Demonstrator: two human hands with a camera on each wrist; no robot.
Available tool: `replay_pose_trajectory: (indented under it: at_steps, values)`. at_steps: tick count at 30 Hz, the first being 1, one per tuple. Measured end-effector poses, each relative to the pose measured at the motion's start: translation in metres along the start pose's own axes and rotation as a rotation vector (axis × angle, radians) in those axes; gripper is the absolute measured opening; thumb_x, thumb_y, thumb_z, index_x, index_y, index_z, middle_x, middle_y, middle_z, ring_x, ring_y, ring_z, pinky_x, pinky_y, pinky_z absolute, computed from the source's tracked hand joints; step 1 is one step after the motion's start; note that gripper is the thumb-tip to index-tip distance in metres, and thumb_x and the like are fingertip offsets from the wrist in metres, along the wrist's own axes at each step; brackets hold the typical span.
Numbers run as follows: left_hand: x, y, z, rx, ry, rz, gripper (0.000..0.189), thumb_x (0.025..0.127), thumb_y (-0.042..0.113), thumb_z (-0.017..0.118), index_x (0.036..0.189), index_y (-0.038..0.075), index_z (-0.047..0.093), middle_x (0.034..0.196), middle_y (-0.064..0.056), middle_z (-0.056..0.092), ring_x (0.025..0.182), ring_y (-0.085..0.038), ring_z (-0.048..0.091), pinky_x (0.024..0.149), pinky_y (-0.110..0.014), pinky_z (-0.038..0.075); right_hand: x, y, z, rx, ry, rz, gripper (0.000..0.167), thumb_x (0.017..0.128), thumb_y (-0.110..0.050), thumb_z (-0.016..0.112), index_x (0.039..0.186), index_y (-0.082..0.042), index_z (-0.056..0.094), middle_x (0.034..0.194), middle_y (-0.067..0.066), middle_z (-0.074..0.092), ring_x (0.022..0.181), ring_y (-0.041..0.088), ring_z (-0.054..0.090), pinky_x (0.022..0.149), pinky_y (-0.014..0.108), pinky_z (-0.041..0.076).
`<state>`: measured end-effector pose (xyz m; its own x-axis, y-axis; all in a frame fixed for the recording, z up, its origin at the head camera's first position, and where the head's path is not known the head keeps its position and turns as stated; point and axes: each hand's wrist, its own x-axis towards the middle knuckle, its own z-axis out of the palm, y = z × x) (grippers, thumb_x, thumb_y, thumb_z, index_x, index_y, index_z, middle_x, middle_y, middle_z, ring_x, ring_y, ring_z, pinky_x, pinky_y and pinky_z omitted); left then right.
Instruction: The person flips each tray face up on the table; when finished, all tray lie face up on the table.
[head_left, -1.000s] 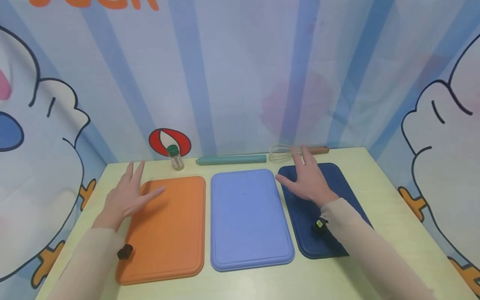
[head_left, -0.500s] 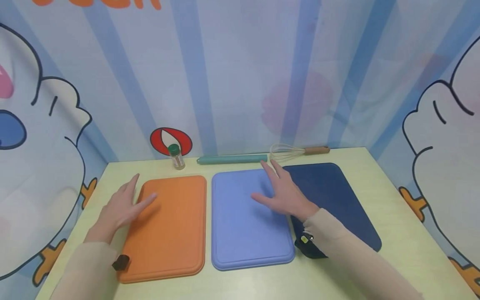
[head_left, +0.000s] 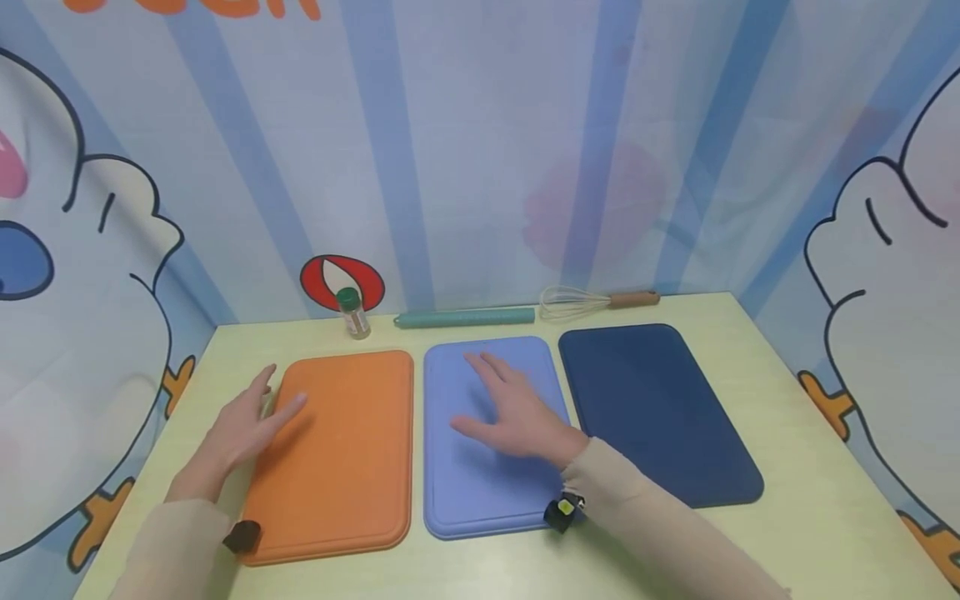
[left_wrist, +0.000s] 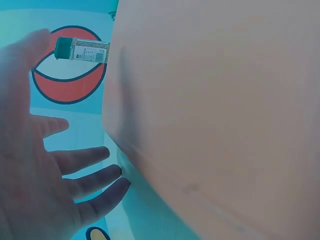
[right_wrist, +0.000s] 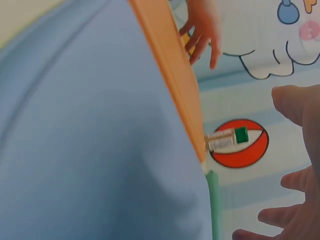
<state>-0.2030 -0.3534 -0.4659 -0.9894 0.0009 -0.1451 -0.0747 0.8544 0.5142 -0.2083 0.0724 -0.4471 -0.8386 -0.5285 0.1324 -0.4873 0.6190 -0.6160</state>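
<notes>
My left hand (head_left: 239, 427) hovers over the left edge of the orange cutting board (head_left: 345, 450), thumb and fingers spread and holding nothing. Over the periwinkle cutting board (head_left: 457, 487) is my right hand (head_left: 517, 417), its fingers also spread with nothing in them; it casts a shadow on that board. To the right lies a navy cutting board (head_left: 660, 408). Behind the orange board stands a small clear jar (head_left: 353, 315) with a green cap; in the left wrist view the jar (left_wrist: 90, 51) shows a printed label.
Along the table's back edge lie a teal rod-shaped thing (head_left: 465, 318) and a whisk (head_left: 577, 303) with a brown handle. A printed curtain (head_left: 487, 167) with blue stripes and cartoon figures rises behind the pale yellow table (head_left: 780, 433).
My right hand has moved left and toward me, from over the navy board to over the periwinkle one. My left hand has shifted slightly toward me. The boards stay in place.
</notes>
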Motion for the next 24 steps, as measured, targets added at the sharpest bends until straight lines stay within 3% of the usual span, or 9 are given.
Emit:
replay_pose_trajectory:
  at_steps: [8, 24]
  values:
    - [-0.002, 0.002, 0.002, 0.009, -0.020, -0.001, 0.103, 0.102, 0.063, 0.055, 0.167, -0.001, 0.007, 0.155, -0.043, 0.037, 0.139, -0.062, 0.040, 0.110, -0.074, 0.036, 0.003, -0.016, 0.028, 0.034, -0.064, -0.022, 0.091, 0.098, -0.053, 0.064, 0.167, -0.007, 0.026, 0.171, 0.010, 0.032, 0.159, 0.029, 0.026, 0.128, 0.048, 0.022]
    - [-0.002, 0.006, 0.002, -0.024, -0.065, -0.030, 0.108, 0.099, 0.063, 0.062, 0.167, 0.000, 0.006, 0.158, -0.041, 0.033, 0.141, -0.061, 0.038, 0.112, -0.072, 0.037, 0.010, -0.056, 0.058, 0.134, -0.231, -0.040, 0.086, 0.100, -0.045, 0.067, 0.166, -0.008, 0.028, 0.166, 0.013, 0.039, 0.155, 0.028, 0.035, 0.126, 0.042, 0.029]
